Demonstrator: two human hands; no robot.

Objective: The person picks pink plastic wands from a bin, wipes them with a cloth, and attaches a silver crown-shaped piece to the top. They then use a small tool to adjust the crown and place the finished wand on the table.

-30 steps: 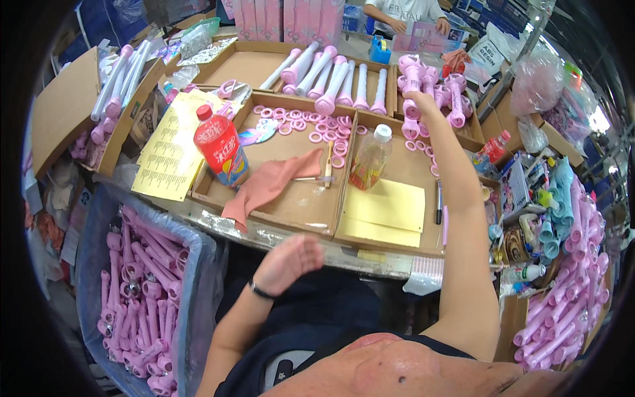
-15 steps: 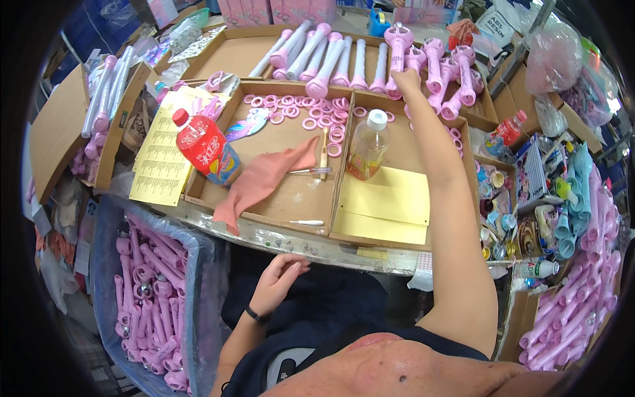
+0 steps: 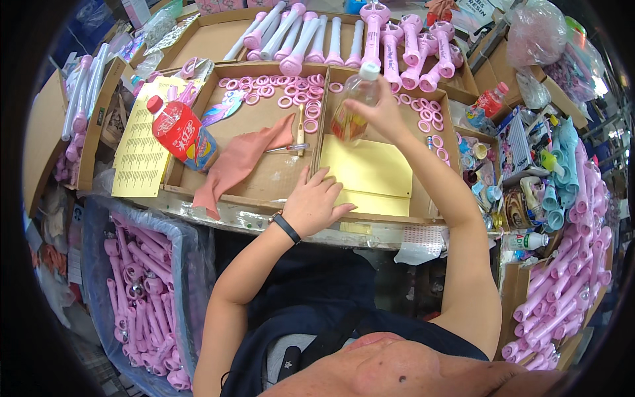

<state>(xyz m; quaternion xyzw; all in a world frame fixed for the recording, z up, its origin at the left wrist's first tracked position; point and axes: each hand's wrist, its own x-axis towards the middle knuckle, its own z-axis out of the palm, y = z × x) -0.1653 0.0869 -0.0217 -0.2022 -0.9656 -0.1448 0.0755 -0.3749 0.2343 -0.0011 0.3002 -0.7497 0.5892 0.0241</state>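
Observation:
My right hand [image 3: 381,111] is closed around a clear plastic bottle [image 3: 348,120] with a white cap and some amber liquid at its bottom. The bottle leans slightly above the right part of a divided cardboard tray [image 3: 248,187]; whether its base touches the tray I cannot tell. Below it lie yellow paper sheets [image 3: 374,173]. My left hand [image 3: 313,204] rests palm down, fingers spread, over the tray's front edge, fingertips by the sheets. Near it are a salmon cloth [image 3: 246,153], a wooden-handled tool [image 3: 301,129] and a thin metal tool [image 3: 286,147].
Pink rings [image 3: 303,85] fill the tray's back. Pink handles [image 3: 411,40] and white-pink tubes [image 3: 301,41] lie behind. A red-labelled bottle [image 3: 184,132] stands at left. A blue-lined bin [image 3: 184,278] holds pink parts; more pink pieces [image 3: 562,284] are piled at right.
My right hand has left the pink handles and come back to grip the clear bottle, which is now tilted. My left hand has moved up from below the table edge onto the tray's front.

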